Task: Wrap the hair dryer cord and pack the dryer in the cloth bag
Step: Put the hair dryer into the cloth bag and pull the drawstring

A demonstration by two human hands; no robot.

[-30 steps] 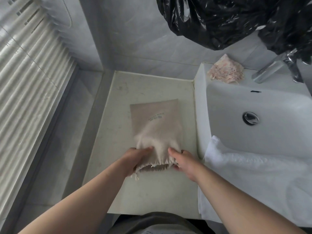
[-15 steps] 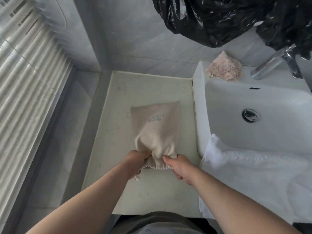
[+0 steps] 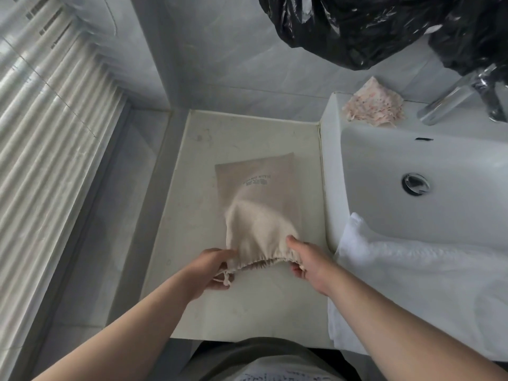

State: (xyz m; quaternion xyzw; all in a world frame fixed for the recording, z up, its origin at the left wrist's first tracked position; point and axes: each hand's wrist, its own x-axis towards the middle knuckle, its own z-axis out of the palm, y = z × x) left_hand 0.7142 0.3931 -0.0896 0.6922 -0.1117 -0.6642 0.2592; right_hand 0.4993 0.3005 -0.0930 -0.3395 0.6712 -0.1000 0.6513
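Both mouth corners of the beige cloth drawstring bag (image 3: pixel 258 213) are pinched, by left hand (image 3: pixel 209 268) and right hand (image 3: pixel 310 262). It is laid on an off-white counter (image 3: pixel 192 174).

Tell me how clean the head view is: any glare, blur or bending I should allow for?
Head view: soft daylight from the blinds, no hard shadows; glints on the black plastic bag; the cloth bag, gripped by left hand and right hand, is blurred at its near end; wide-angle bending curves the sink rim.

Left hand (image 3: pixel 211 268), right hand (image 3: pixel 308 259) forward, fingers curled, pinching
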